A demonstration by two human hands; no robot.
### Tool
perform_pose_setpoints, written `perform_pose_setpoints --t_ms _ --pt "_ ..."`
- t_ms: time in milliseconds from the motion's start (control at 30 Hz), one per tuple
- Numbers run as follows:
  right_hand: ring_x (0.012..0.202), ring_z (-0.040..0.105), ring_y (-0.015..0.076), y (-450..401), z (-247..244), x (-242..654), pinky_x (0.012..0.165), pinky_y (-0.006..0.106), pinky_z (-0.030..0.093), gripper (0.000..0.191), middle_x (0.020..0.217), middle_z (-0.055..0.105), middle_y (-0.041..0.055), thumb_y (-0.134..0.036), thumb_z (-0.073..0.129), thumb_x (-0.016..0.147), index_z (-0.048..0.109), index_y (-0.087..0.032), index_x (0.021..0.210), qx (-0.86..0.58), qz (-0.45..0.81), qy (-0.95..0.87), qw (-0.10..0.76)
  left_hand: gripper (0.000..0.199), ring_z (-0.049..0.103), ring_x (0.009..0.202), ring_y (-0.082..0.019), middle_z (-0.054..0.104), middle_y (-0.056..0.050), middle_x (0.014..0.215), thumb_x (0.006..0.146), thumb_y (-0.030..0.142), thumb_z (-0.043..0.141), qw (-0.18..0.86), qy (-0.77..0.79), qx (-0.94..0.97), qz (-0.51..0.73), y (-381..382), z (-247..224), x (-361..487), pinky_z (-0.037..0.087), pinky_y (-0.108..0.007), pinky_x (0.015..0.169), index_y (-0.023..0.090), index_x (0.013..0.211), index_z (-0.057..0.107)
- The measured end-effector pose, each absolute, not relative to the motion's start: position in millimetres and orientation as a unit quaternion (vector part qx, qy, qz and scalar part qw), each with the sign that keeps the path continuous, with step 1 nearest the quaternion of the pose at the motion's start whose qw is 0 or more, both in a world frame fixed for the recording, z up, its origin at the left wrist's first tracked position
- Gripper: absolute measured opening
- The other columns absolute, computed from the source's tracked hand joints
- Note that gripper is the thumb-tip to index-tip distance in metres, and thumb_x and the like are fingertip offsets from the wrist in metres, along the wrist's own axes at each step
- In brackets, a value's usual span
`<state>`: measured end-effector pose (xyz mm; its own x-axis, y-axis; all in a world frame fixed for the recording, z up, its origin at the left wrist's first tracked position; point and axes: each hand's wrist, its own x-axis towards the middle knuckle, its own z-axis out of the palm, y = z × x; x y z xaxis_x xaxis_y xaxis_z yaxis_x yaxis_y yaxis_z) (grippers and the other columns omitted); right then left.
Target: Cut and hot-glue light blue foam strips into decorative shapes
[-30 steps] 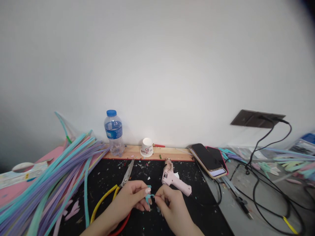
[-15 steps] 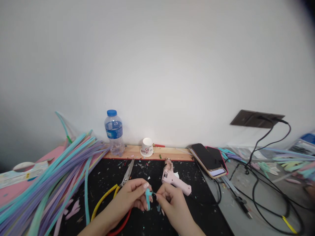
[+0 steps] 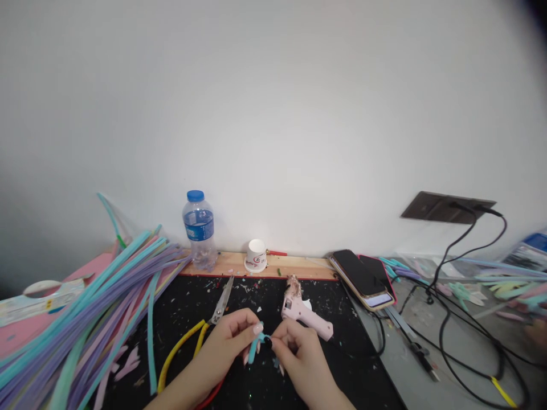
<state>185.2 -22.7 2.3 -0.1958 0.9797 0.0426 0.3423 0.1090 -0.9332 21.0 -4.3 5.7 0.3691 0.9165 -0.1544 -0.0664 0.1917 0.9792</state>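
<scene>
Between the thumb and fingers of my left hand (image 3: 239, 337) is a short piece of turquoise pipe cleaner (image 3: 253, 348), bent, with its fuzzy end pointing down. My right hand (image 3: 296, 346) is closed in a pinch at the piece's right end, where a thin turquoise bit meets a small black spot. I cannot tell what that spot is. Both hands are just above the black work mat (image 3: 265, 393). Under my left forearm lie scissors (image 3: 221, 304) with yellow and red handles, blades pointing to the wall. Beyond my right hand rests a pink glue gun (image 3: 306, 319).
A big bundle of pastel pipe cleaners (image 3: 106, 302) covers the left side. Along the wall stand a water bottle (image 3: 200, 233) and a paper cup (image 3: 256, 255). Phones (image 3: 363, 279) lie at the right, near black cables (image 3: 447, 319) from a wall socket (image 3: 431, 206).
The turquoise piece has turned in my left fingers; its lower end now slants down to the left. My left hand has shifted slightly, while my right stays nearly in place.
</scene>
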Motion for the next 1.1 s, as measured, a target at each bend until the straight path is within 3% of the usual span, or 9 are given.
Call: perform_pose_setpoints --t_ms 167,300,400,500,600,733,833,1100 --pt "0.04 0.035 0.0065 -22.8 4.1 182.9 0.04 0.017 0.025 0.019 0.045 0.042 -0.008 -0.029 0.053 0.08 0.048 -0.017 0.065 -0.471 0.542 -0.575 0.392 0.031 0.035 0.047 -0.006 0.045 0.006 0.053 0.075 0.041 0.066 0.707 0.375 0.433 0.415 -11.0 8.1 23.0 0.027 -0.017 0.046 0.014 0.065 0.053" --pt "0.036 0.032 0.005 -23.1 4.9 181.4 0.037 0.016 0.021 0.016 0.043 0.042 -0.0089 -0.027 0.054 0.078 0.05 -0.017 0.067 -0.464 0.574 -0.556 0.382 0.032 0.033 0.044 -0.005 0.044 0.006 0.052 0.074 0.042 0.067 0.779 0.309 0.375 0.395 -14.6 4.8 24.7 0.029 -0.017 0.045 0.015 0.067 0.052" --pt "0.037 0.033 0.0051 -22.5 5.3 181.8 0.037 0.016 0.022 0.016 0.043 0.042 -0.0084 -0.027 0.054 0.077 0.05 -0.017 0.066 -0.469 0.568 -0.556 0.385 0.031 0.037 0.045 -0.006 0.046 0.005 0.054 0.074 0.043 0.067 0.777 0.323 0.374 0.389 -13.0 4.1 24.5 0.031 -0.017 0.045 0.015 0.069 0.054" --pt "0.039 0.036 0.0061 -21.4 6.0 183.9 0.04 0.017 0.025 0.019 0.044 0.042 -0.0074 -0.028 0.054 0.078 0.05 -0.016 0.064 -0.496 0.524 -0.568 0.396 0.028 0.047 0.051 -0.01 0.056 0.001 0.065 0.076 0.043 0.063 0.672 0.396 0.463 0.42 -10.1 6.4 21.6 0.037 -0.02 0.049 0.016 0.083 0.061" --pt "0.039 0.036 0.007 -21.6 5.6 186.0 0.041 0.018 0.026 0.02 0.043 0.04 -0.0075 -0.027 0.052 0.079 0.049 -0.017 0.062 -0.526 0.465 -0.593 0.395 0.03 0.054 0.06 -0.014 0.064 -0.002 0.082 0.077 0.033 0.062 0.507 0.455 0.597 0.423 -10.2 7.0 17.1 0.044 -0.024 0.058 0.021 0.105 0.062" --pt "0.042 0.035 0.0078 -25.8 1.4 185.7 0.043 0.019 0.026 0.019 0.046 0.038 -0.0071 -0.02 0.051 0.078 0.048 -0.018 0.059 -0.539 0.35 -0.661 0.387 0.034 0.063 0.073 -0.018 0.07 -0.002 0.093 0.078 0.023 0.061 0.347 0.461 0.725 0.375 -13.9 -3.0 13.5 0.048 -0.026 0.071 0.029 0.111 0.062" --pt "0.043 0.034 0.0078 -29.7 -3.1 183.6 0.043 0.019 0.026 0.019 0.048 0.036 -0.007 -0.017 0.049 0.077 0.047 -0.018 0.058 -0.531 0.289 -0.705 0.371 0.033 0.064 0.093 -0.023 0.069 -0.002 0.108 0.082 0.026 0.058 0.295 0.463 0.75 0.368 -14.9 -14.3 13.2 0.047 -0.029 0.084 0.031 0.114 0.062" --pt "0.044 0.033 0.0075 -30.9 -5.2 183.3 0.044 0.019 0.026 0.017 0.051 0.032 -0.0073 -0.017 0.045 0.08 0.045 -0.019 0.063 -0.484 0.296 -0.749 0.341 0.024 0.068 0.085 -0.025 0.073 -0.003 0.096 0.083 0.025 0.056 0.248 0.484 0.758 0.361 -14.6 -22.1 10.9 0.05 -0.031 0.076 0.03 0.103 0.068"
